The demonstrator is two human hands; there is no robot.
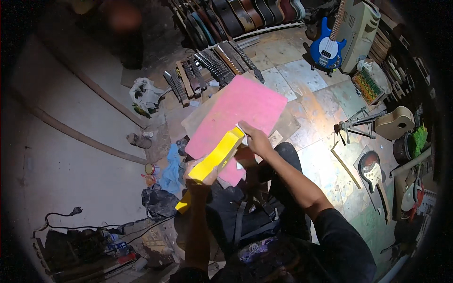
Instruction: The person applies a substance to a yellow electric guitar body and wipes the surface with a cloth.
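A bright yellow guitar body (216,158), seen mostly along its curved edge, lies tilted over my lap. My left hand (203,183) is closed round its near lower end. At the far upper end, my right hand (254,140) presses a small white sheet (239,126) against the yellow edge; its fingers are partly hidden. Another yellow part (183,203) shows below my left wrist, and I cannot tell whether it joins the body. Beneath and beyond both hands lies a flat pink sheet (245,101) on a brownish board.
Guitar necks (214,63) lie on the floor ahead, before a row of guitar bodies (240,18). A blue bass guitar (326,46) stands at far right. Rightward are a stand (356,123) and a dark-and-white guitar (371,172). A blue cloth (171,170) and cans lie at left.
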